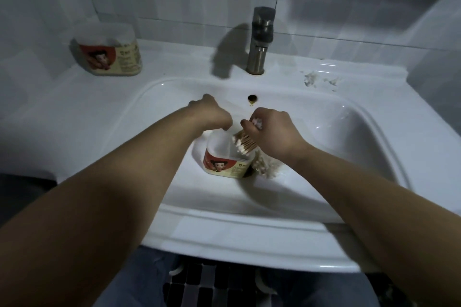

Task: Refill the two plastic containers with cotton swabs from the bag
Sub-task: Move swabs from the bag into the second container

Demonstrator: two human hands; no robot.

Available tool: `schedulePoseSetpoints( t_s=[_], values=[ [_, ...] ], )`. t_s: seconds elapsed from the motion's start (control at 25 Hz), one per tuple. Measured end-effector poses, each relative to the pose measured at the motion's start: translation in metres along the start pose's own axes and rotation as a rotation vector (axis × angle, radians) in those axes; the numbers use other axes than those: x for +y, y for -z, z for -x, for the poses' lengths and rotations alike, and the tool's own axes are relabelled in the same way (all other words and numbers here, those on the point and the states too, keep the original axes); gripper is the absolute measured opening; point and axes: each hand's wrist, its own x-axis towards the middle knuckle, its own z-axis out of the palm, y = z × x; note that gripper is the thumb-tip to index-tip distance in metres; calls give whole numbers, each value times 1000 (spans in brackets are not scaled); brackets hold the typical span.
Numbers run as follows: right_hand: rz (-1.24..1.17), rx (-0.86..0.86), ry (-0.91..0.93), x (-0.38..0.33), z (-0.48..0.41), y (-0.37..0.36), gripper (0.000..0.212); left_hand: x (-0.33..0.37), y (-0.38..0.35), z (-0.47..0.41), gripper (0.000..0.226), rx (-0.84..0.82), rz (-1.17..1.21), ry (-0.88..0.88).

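Observation:
A clear plastic container (pixel 228 161) with a red and cream label stands in the white sink basin (pixel 324 132). My left hand (pixel 212 113) grips its far rim, holding it open. My right hand (pixel 272 129) is closed on a bundle of wooden-stick cotton swabs (pixel 243 143), whose white tips point down into the container's mouth. More cotton swabs in a clear bag (pixel 265 164) lie in the basin just right of the container, partly hidden by my right wrist. A second container (pixel 109 53) with the same label stands on the counter at the back left.
A metal faucet (pixel 260 40) rises behind the basin, with the overflow hole (pixel 252 98) below it. Some white residue (pixel 314 80) marks the counter at the back right. A tiled wall closes off the back and the right side.

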Motion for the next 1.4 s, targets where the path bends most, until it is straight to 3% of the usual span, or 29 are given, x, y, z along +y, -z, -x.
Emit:
schedulePoseSetpoints(
  t_s=[0.12,0.2,0.56,0.72,0.84,0.96,1.12,1.28,1.4],
  values=[
    [42,-21,28,4,-1,-3,23,-11,3,6,48,-186,-91,26],
    [85,-43,39,7,-2,-6,23,-15,0,2,39,-197,-94,-4],
    [359,-176,170,6,-2,-15,32,-16,-3,-1,44,-187,-78,-57],
    [301,-215,166,5,2,-7,44,-16,-1,0,47,-188,-110,-46],
    [235,-141,160,2,0,9,41,-15,-1,-10,59,-78,-218,-133],
    [301,-93,52,7,-4,29,37,-14,-5,-21,67,36,-165,-268],
    [366,-315,-97,17,-3,46,23,-8,-18,-24,51,129,-83,-452],
    [470,-477,2,21,-1,39,22,-1,-31,-25,41,180,-80,-554],
    [489,-523,57,20,0,34,20,3,-36,-21,39,118,-93,-638]
  ],
)
